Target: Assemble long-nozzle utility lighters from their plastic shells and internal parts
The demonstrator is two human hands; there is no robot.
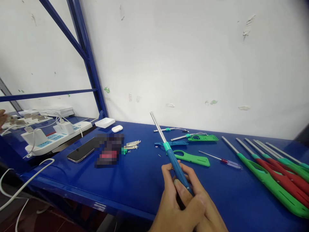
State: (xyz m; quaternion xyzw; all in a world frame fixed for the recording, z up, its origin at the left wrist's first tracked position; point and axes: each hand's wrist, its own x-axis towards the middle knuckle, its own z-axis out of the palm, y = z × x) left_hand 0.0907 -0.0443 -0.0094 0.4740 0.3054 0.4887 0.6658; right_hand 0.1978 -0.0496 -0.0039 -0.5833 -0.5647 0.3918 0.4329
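A blue stick lighter [177,167] with a teal collar and a long metal tube is held above the table, its tube pointing up and to the left. My left hand [166,199] and my right hand [202,199] both close round its handle. The fingers overlap, so part of the handle is hidden. Just beyond lie a green lighter half-shell [193,158], a blue half-shell [178,143] and another green shell [205,138]. Metal tubes with wires, one of them a loose tube [161,130], rest behind. A screwdriver [225,160] with a clear and red handle lies to the right.
Several green and red stick lighters [265,175] lie along the right side. Small metal parts [131,145], a phone [84,149], a white case [117,129] and a white box [105,122] are left. A power strip [48,141] with cables stands beyond the blue post [89,64].
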